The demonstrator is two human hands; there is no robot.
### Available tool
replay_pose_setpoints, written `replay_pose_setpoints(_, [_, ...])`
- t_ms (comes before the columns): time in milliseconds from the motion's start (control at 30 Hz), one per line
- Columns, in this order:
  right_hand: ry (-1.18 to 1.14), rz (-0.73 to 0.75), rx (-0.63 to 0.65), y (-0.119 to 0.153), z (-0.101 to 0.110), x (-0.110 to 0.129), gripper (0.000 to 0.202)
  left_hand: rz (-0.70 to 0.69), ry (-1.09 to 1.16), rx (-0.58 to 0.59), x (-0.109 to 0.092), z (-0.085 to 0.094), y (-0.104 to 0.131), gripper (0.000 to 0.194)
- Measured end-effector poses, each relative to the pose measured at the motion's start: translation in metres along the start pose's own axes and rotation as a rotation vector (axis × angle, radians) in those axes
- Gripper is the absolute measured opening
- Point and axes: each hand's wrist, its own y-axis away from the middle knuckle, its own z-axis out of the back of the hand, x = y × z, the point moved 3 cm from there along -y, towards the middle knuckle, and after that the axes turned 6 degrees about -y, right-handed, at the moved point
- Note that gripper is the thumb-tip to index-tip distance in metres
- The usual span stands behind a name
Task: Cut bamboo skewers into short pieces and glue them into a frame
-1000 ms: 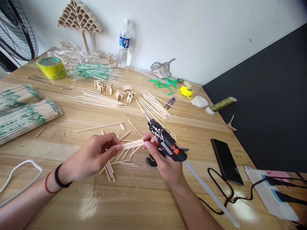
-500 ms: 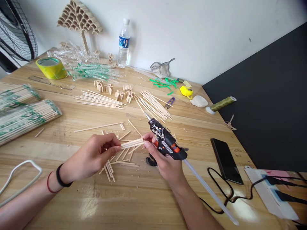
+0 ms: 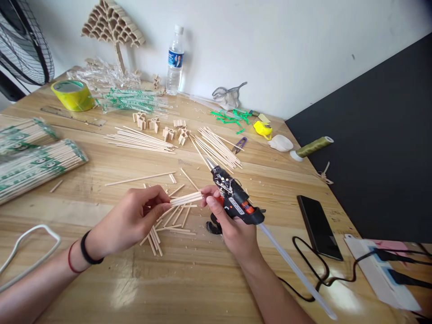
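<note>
My left hand (image 3: 135,220) pinches the left ends of a few short wooden sticks (image 3: 186,198) lying side by side. At their right ends are the fingertips of my right hand (image 3: 232,225), which is wrapped round a black and orange glue gun (image 3: 232,195). The gun's metal nozzle points up and left, and a long clear glue stick (image 3: 297,270) trails from its back. Under the held sticks, loose short sticks (image 3: 155,240) are scattered on the wooden table (image 3: 175,288).
Behind my hands lie long sticks (image 3: 219,146), small stick pieces (image 3: 168,133) and a water bottle (image 3: 174,60). Packed sticks (image 3: 40,166) and yellow tape (image 3: 73,95) are at left. A phone (image 3: 319,227), black cable and power strip (image 3: 381,270) lie at right.
My right thumb has lifted slightly off the right ends of the sticks, and the glue gun has shifted a little. My left hand keeps its pinch.
</note>
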Motion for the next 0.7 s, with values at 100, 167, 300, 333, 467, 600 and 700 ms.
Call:
replay_pose_setpoints(100, [0.031,-0.002,-0.011,0.0,0.0007,0.0,0.01,-0.029,-0.013,-0.03,-0.0004,-0.0013,-0.0007,0.028])
replay_pose_setpoints(167, [0.063,0.005,-0.019,-0.0001,0.001,0.0001,0.01,-0.054,-0.023,-0.05,-0.0016,-0.0023,-0.0006,0.026])
replay_pose_setpoints(300, [0.057,0.016,-0.02,-0.0006,0.0005,0.0015,0.011,-0.106,-0.077,-0.103,-0.0042,-0.003,0.0009,0.022])
replay_pose_setpoints(333, [0.059,0.015,-0.018,-0.0007,0.0003,0.0023,0.011,-0.116,-0.092,-0.111,-0.0046,-0.0029,0.0012,0.022])
replay_pose_setpoints(467, [0.101,0.002,-0.009,-0.0008,-0.0006,0.0058,0.012,-0.143,-0.137,-0.125,-0.005,-0.0017,0.0023,0.022])
replay_pose_setpoints(600, [0.126,-0.004,0.01,-0.001,-0.0017,0.0063,0.008,-0.152,-0.161,-0.118,-0.0046,-0.0001,0.0032,0.021])
replay_pose_setpoints(700, [0.114,0.005,0.018,-0.0013,-0.0012,0.0048,0.005,-0.153,-0.166,-0.115,-0.0046,0.0002,0.0028,0.021])
